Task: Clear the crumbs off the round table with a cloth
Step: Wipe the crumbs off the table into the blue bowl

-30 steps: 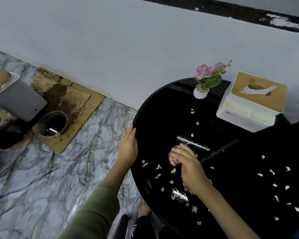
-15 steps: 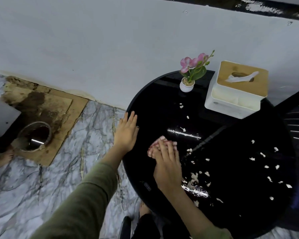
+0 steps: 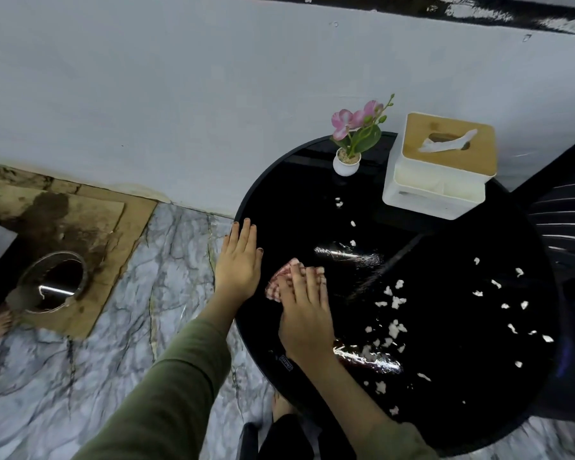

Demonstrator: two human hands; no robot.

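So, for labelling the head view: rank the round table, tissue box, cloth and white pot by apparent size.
round table
tissue box
cloth and white pot: unranked, since the right hand covers most of the cloth.

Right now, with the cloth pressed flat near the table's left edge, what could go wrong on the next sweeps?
The crumbs lie mostly to the right of the cloth. Swept left, they could drop past the rim of the table onto the floor, since the left hand lies palm down there, not cupped. The cloth is small under the right hand, so crumbs may slip round it. A far sweep might tip the flower pot.
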